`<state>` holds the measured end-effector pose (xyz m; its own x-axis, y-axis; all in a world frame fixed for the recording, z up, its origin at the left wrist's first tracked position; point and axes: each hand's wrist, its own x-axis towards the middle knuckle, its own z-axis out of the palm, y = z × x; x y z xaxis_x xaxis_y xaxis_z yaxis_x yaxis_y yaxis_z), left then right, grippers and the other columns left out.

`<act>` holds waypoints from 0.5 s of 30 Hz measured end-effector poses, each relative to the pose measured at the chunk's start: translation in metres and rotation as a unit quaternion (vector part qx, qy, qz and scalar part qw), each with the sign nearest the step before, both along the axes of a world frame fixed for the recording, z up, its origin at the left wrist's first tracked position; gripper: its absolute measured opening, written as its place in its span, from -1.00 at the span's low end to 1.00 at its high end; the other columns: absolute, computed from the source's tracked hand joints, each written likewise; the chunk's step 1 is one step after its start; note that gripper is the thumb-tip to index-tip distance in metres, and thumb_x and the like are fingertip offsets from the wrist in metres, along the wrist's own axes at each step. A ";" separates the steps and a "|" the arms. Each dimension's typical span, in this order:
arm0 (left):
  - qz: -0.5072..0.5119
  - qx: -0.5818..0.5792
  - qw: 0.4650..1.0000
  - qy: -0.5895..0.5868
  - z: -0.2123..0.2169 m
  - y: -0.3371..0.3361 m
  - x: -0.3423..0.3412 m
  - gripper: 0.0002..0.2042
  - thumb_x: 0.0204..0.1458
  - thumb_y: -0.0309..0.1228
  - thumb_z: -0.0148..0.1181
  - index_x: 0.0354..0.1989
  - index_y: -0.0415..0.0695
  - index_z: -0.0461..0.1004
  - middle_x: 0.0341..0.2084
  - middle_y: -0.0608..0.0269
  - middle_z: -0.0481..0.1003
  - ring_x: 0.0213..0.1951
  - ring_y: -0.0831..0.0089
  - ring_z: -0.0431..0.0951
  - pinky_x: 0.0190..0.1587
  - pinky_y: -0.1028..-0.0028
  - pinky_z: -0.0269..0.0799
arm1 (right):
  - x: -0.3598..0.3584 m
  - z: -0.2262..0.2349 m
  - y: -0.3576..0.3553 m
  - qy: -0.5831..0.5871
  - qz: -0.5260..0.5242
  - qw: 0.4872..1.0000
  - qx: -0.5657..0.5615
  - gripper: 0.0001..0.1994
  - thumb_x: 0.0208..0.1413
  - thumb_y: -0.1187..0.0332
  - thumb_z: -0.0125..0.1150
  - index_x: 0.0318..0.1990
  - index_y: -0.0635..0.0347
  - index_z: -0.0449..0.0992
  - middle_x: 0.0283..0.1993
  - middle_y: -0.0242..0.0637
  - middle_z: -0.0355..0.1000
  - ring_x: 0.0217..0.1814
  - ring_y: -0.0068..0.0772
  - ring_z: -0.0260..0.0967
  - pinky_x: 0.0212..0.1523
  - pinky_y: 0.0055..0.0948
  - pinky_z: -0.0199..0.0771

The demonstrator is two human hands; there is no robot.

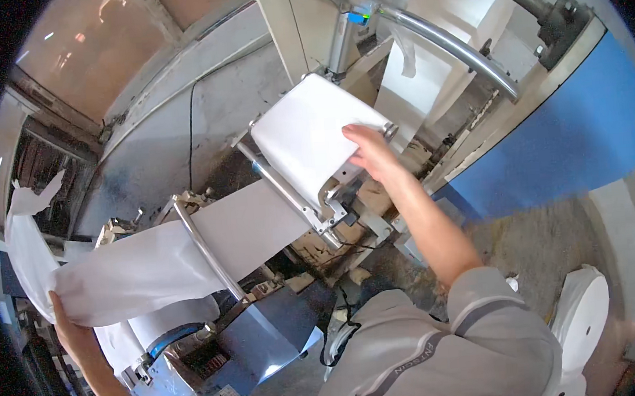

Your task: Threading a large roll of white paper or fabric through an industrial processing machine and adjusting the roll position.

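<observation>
bar (pixel 207 247) over paper strip (pixel 249 225), right of left hand (pixel 70 331)

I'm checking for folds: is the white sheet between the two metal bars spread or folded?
Spread: the sheet looks flat there, without folds.

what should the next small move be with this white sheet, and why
Probably pull the white, flexible sheet straight with the left hand: its left end looks ragged and crumpled, while the stretch between the two silvery metal bars looks smooth.
</observation>
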<state>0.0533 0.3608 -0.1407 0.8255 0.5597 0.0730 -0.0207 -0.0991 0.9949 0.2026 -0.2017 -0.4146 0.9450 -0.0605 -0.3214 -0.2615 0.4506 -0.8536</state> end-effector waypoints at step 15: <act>0.033 0.005 0.996 -0.081 0.079 0.050 -0.011 -0.47 0.12 -0.11 0.18 0.10 -0.30 0.39 -0.02 0.16 0.44 0.01 0.43 0.45 0.08 0.44 0.33 | -0.006 0.000 -0.002 -0.022 0.036 0.981 -0.190 -0.47 0.14 0.12 0.20 0.18 0.26 0.34 0.01 -0.29 0.40 -0.03 -0.49 0.33 -0.06 -0.42 0.45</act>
